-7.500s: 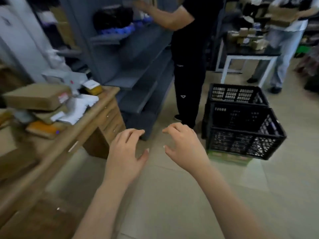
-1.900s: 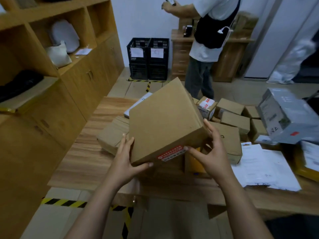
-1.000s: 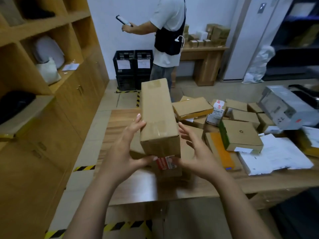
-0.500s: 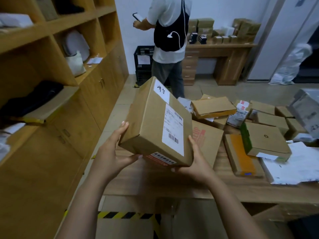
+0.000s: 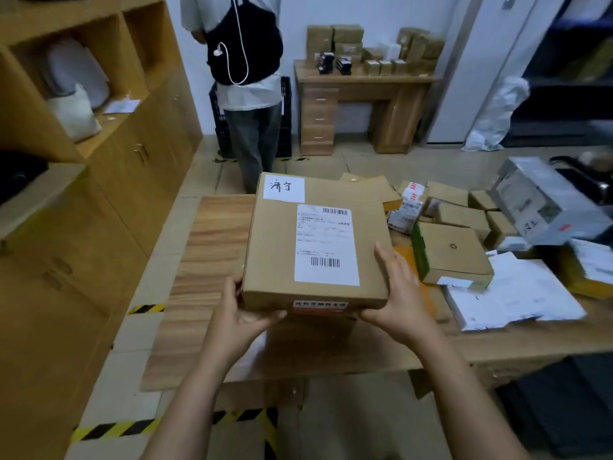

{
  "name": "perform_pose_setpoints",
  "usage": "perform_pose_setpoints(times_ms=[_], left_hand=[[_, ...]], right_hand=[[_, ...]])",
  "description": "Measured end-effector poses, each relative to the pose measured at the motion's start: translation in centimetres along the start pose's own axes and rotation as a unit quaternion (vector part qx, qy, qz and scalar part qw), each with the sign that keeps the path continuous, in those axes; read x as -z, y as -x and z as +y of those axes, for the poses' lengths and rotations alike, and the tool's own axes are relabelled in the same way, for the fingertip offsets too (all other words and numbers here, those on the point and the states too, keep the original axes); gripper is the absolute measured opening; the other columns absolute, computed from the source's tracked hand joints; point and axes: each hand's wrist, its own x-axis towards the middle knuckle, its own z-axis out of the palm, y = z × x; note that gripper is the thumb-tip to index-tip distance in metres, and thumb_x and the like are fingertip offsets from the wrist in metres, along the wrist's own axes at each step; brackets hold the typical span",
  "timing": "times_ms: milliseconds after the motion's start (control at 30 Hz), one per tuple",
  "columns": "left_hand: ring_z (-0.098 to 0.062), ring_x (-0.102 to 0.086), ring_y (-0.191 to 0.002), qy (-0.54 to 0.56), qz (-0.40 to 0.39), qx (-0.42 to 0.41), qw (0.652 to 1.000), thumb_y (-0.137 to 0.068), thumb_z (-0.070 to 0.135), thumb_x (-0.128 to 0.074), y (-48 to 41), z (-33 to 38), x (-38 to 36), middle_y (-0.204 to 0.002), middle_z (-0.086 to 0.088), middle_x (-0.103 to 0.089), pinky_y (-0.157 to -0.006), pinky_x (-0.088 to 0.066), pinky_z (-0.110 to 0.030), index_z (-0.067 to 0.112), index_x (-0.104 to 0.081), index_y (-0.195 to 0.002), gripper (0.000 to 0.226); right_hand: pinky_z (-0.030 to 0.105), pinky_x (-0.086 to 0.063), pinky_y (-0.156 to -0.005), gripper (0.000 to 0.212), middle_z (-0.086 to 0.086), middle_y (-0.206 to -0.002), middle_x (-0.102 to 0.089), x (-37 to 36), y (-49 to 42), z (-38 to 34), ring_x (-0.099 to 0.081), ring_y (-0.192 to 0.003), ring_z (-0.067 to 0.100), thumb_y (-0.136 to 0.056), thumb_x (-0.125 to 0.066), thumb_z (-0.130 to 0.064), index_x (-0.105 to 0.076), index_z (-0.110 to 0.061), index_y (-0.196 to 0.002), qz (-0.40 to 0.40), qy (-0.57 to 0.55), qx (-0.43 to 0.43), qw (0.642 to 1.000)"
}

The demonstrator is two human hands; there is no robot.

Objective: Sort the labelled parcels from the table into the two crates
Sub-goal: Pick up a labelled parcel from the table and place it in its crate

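Observation:
I hold a flat brown cardboard parcel [image 5: 275,247] above the wooden table [image 5: 212,247], its labelled face up. It carries a white shipping label with barcodes, a small white handwritten sticker at its far left corner, and a red strip on its near edge. My left hand [image 5: 243,315] grips the near left corner, thumb along the front edge. My right hand [image 5: 396,298] grips the near right corner, fingers up the right side. More parcels lie on the table to the right, among them a green-edged box [image 5: 452,257], several small brown boxes [image 5: 461,215] and a grey box [image 5: 544,200].
A person [image 5: 247,78] stands beyond the table with their back to me, in front of black crates [image 5: 285,127]. Wooden shelving and cabinets [image 5: 99,154] line the left. A desk [image 5: 361,104] stacked with boxes stands at the back wall. White papers [image 5: 510,293] lie at the right.
I have turned the parcel from tilted on its side to flat with the label face up, and levelled it over the table. Both hands have stayed on its near corners.

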Motion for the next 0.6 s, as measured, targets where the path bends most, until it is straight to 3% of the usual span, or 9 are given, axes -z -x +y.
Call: perform_pose_setpoints(times_ms=[100,300,400,500,533,600], left_hand=[[0.015,-0.056,-0.1,-0.028,-0.018,0.019,0.999,-0.058,0.031,-0.09,0.0,-0.9,-1.4,-0.112,0.018,-0.061,-0.081,-0.047,-0.012,0.032,-0.043,-0.115,0.074],[-0.008,-0.057,-0.106,-0.056,-0.03,0.059,0.996,-0.054,0.041,-0.089,0.4,-2.1,-3.4,-0.109,0.013,-0.061,-0.082,-0.045,-0.023,0.029,-0.041,-0.12,0.083],[-0.011,-0.054,-0.116,-0.078,-0.033,0.056,0.995,-0.049,0.048,-0.088,-0.1,-1.9,-3.0,-0.125,0.007,-0.058,-0.094,-0.047,-0.031,0.026,-0.04,-0.132,0.099],[-0.007,-0.039,-0.126,-0.081,-0.046,0.024,0.995,-0.051,0.039,-0.092,-0.7,-0.6,-2.4,-0.139,0.013,-0.04,-0.105,-0.038,-0.032,0.027,-0.026,-0.148,0.117],[-0.005,-0.036,-0.127,-0.076,-0.053,0.014,0.996,-0.053,0.034,-0.093,-1.0,-0.1,-2.3,-0.139,0.015,-0.037,-0.105,-0.036,-0.03,0.027,-0.023,-0.15,0.119],[-0.004,-0.036,-0.126,-0.067,-0.071,0.003,0.995,-0.053,0.025,-0.093,-1.4,0.7,-2.5,-0.136,0.015,-0.038,-0.102,-0.035,-0.025,0.025,-0.021,-0.151,0.121]], right_hand=[[0.045,-0.022,-0.118,0.123,-0.004,-0.161,-0.005,0.3,0.2,1.5,-0.011,-0.147,0.024,-0.066,-0.087,-0.026,-0.001,-0.044,-0.152,-0.011,0.018,-0.022,1.0],[0.039,-0.019,-0.118,0.121,-0.005,-0.162,-0.003,0.6,0.2,2.9,-0.009,-0.147,0.019,-0.069,-0.087,-0.024,-0.002,-0.039,-0.154,-0.024,0.022,-0.024,0.999],[0.042,-0.023,-0.118,0.128,-0.008,-0.16,-0.011,0.7,0.1,3.9,-0.015,-0.146,0.017,-0.064,-0.09,-0.027,0.0,-0.037,-0.154,-0.018,-0.018,-0.025,0.999],[0.043,-0.029,-0.116,0.144,-0.011,-0.157,-0.019,1.0,0.0,5.1,-0.026,-0.142,0.013,-0.055,-0.095,-0.031,0.012,-0.04,-0.152,-0.032,-0.123,-0.064,0.99],[0.038,-0.031,-0.115,0.146,-0.012,-0.156,-0.023,1.0,-0.1,5.4,-0.029,-0.14,0.011,-0.055,-0.095,-0.029,0.013,-0.039,-0.152,-0.043,-0.155,-0.076,0.984],[0.015,-0.035,-0.103,0.138,-0.021,-0.143,-0.035,1.1,0.0,5.5,-0.035,-0.131,0.003,-0.058,-0.094,-0.021,0.004,-0.031,-0.155,-0.062,-0.193,-0.082,0.976]])
